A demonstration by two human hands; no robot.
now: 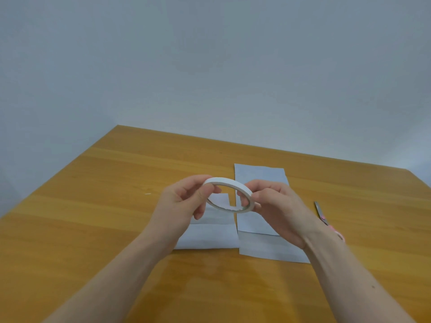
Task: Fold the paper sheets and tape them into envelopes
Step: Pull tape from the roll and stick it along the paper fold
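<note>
Two folded paper sheets (258,206) lie side by side on the table (93,206), scissors (323,216) just right of them. Above them the left hand (184,201) and right hand (272,206) both pinch the tape roll (229,197). The loose tape end probably wants finding by fingernail, roll held steady.

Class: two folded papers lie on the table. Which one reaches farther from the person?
The right paper: its far edge lies well beyond the left paper, which is shorter.
</note>
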